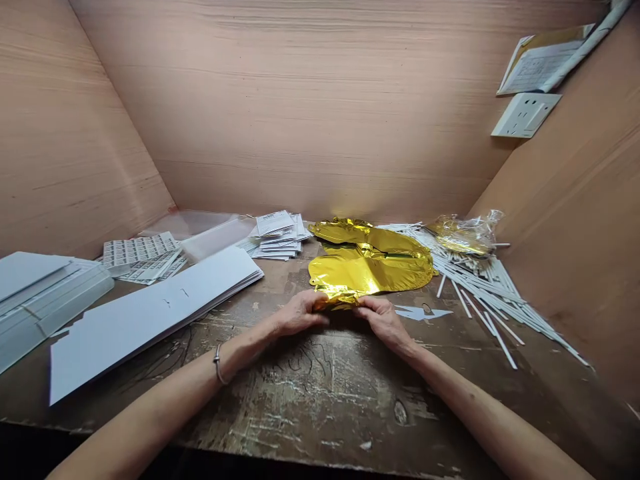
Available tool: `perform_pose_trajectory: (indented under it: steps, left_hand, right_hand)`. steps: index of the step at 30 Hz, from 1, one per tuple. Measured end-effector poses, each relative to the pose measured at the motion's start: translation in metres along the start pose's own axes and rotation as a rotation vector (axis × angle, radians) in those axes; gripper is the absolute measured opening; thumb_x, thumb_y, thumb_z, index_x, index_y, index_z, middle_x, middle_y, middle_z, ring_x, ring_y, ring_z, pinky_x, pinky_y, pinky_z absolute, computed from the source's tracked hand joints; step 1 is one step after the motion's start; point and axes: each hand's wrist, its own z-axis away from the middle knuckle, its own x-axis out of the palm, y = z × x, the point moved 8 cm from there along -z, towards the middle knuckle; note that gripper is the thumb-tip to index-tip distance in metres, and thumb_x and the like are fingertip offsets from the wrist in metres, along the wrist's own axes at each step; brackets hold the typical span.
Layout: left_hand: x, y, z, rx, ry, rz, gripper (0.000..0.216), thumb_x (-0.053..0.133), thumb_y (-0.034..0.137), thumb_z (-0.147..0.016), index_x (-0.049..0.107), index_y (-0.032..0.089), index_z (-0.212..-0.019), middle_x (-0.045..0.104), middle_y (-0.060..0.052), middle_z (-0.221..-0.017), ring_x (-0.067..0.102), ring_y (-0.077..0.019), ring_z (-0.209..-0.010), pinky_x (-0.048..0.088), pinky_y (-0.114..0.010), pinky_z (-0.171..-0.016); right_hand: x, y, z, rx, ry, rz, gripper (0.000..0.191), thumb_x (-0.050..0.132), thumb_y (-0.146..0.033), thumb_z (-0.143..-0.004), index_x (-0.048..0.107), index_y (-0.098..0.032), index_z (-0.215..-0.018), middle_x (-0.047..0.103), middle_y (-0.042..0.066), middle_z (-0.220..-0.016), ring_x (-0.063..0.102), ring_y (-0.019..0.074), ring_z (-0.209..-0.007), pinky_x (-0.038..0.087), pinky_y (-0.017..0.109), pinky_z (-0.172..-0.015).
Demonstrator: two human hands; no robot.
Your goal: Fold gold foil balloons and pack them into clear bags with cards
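A flat, uninflated gold foil balloon (pixel 370 267) lies across the middle of the worn brown table, its far part folded and curving round. My left hand (pixel 303 312) pinches the near left edge of the foil, which is crumpled there. On the near right edge, my right hand (pixel 383 319) grips the same foil between thumb and fingers. The fingertips of both hands are partly hidden by the foil. Just right of my right hand lies a small pale cut-out piece (pixel 425 313).
Many white sticks (pixel 480 287) spread along the right, with a clear plastic bag (pixel 467 233) on them. Stacked white cards (pixel 280 233) stand at the back. Long white sheets (pixel 160 313), printed sheets (pixel 140 253) and plastic sleeves (pixel 50 300) lie left. A wall socket (pixel 527 115) is at upper right.
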Motion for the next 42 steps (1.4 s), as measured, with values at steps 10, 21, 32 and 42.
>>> perform_pose_trajectory:
  steps: [10, 21, 32, 42]
  left_hand:
    - [-0.004, -0.031, -0.016, -0.540, 0.192, -0.320, 0.016, 0.052, 0.027, -0.068, 0.057, 0.013, -0.076, 0.057, -0.005, -0.068, 0.053, -0.0170, -0.068, 0.036, -0.024, -0.057]
    - [0.039, 0.041, -0.016, 0.242, 0.134, -0.936, 0.022, 0.033, 0.012, -0.080, 0.050, 0.009, -0.094, 0.055, -0.017, -0.096, 0.044, -0.0277, -0.101, 0.023, -0.049, -0.091]
    - [0.029, 0.051, -0.005, 0.318, -0.041, -0.798, 0.013, 0.042, 0.016, -0.076, 0.052, 0.011, -0.083, 0.060, -0.009, -0.075, 0.055, -0.0200, -0.073, 0.035, -0.042, -0.081]
    - [-0.061, -0.010, 0.024, -0.253, -0.111, -0.025, 0.026, 0.044, 0.032, -0.078, 0.058, 0.012, -0.088, 0.061, -0.003, -0.073, 0.055, -0.0139, -0.066, 0.042, -0.024, -0.060]
  right_hand:
    - [-0.004, 0.006, -0.020, 0.262, 0.031, 0.679, 0.021, 0.047, -0.027, -0.069, 0.059, -0.013, -0.058, 0.060, 0.008, -0.061, 0.052, 0.0151, -0.059, 0.025, 0.023, -0.048]
    - [-0.012, 0.030, -0.041, 0.392, -0.014, 0.622, 0.019, 0.060, -0.025, -0.060, 0.062, -0.016, -0.077, 0.062, 0.005, -0.071, 0.056, 0.0140, -0.064, 0.032, 0.020, -0.049]
    - [0.017, -0.060, 0.023, -0.743, -0.096, 0.762, 0.041, 0.052, -0.031, -0.075, 0.049, -0.015, -0.113, 0.055, 0.014, -0.111, 0.044, 0.0240, -0.108, 0.032, 0.043, -0.091]
    - [0.075, -0.029, -0.014, 0.347, -0.519, -0.400, 0.024, 0.059, -0.030, -0.063, 0.061, -0.010, -0.075, 0.061, 0.004, -0.060, 0.056, 0.0139, -0.053, 0.043, 0.023, -0.048]
